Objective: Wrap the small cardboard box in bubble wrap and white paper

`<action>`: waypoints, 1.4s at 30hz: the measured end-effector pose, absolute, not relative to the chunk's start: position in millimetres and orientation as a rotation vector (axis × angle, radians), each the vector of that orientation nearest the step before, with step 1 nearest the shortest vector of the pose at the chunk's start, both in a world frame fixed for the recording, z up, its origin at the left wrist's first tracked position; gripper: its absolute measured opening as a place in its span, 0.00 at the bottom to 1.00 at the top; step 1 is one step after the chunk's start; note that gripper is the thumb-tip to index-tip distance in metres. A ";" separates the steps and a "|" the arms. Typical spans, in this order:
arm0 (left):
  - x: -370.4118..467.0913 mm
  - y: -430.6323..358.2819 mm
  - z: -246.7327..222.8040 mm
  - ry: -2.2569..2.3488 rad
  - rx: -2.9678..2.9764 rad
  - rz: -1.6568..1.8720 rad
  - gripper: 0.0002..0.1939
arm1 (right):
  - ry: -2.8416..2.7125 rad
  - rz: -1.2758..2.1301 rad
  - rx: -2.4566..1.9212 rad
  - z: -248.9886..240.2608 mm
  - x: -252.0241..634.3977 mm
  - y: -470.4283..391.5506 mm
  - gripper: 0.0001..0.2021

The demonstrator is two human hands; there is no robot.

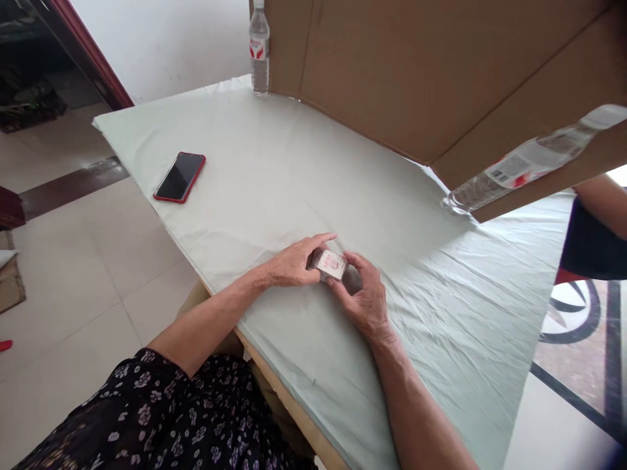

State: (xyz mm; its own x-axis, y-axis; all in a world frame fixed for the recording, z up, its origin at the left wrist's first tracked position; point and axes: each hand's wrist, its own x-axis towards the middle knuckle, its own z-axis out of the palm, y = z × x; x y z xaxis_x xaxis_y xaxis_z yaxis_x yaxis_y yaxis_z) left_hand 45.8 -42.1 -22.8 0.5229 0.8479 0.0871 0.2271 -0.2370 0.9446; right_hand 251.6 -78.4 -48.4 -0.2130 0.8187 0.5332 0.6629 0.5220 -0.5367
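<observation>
Lower left of the frame: a dark, flower-printed sleeve (pixel 161 418), nearest the camera, from which the person's left forearm runs up toward the centre. Lower centre to right: the right forearm, rising from the bottom edge to the same spot.

Centre of the frame: a small box (pixel 331 264), pale with a red print on its upper face, held between both hands just above or on the cloth; which of the two cannot be told. The left hand (pixel 294 261) closes on the box's left end, with its fingers (pixel 321 239) curled over the top. The right hand (pixel 365 294) grips the box's right end and underside, its fingers bent narrowly around it.

Ground: a pale green cloth (pixel 304 163) covering the table, with creases running toward the lower right; a strip of wooden table edge (pixel 289 398) shows beneath it at lower centre.

Upper left of centre: a phone (pixel 179 177) in a red case, lying screen-up on the cloth, well apart from the hands.

Top centre: a clear water bottle (pixel 259 49), upright at the cloth's far edge, just beside a large cardboard sheet (pixel 416 72) that fills the upper right.

Right: a second clear bottle (pixel 529 160), tilted against the cardboard's lower edge, its base on the cloth.

Far right edge: another person's arm (pixel 600 202) and dark garment, partly cut off.
</observation>
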 end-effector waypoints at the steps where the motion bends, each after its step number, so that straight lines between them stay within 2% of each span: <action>1: 45.8 -42.1 -22.7 0.911 1.746 0.762 0.44 | -1.954 0.257 -1.215 -47.6 251.9 -78.5 0.25; 9: 39.4 -41.2 -20.7 0.937 1.797 0.771 0.44 | -1.804 0.182 -1.132 -42.3 251.0 -79.5 0.15; 15: 43.8 -40.1 -21.3 0.987 1.976 0.677 0.44 | -1.900 0.123 -1.199 -40.1 251.2 -80.9 0.08; 26: 48.6 -40.6 -21.9 0.910 2.041 0.710 0.44 | -2.255 -0.272 -1.192 -4.2 250.3 -76.0 0.06; 36: 50.2 -38.5 -27.4 0.916 2.050 0.744 0.45 | -2.133 -0.133 -1.177 0.5 246.0 -57.0 0.06; 42: 50.4 -39.8 -25.0 0.930 2.047 0.726 0.45 | -2.365 -0.203 -1.145 8.0 244.3 -68.7 0.08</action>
State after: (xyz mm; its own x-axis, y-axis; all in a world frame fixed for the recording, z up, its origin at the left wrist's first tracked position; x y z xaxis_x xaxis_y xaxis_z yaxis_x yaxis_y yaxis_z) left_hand 50.4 -39.8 -25.0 0.5732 0.7997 0.1789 0.3679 -0.4462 0.8158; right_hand 244.3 -68.7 8.0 -0.5204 0.6938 0.4979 0.7684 0.6348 -0.0815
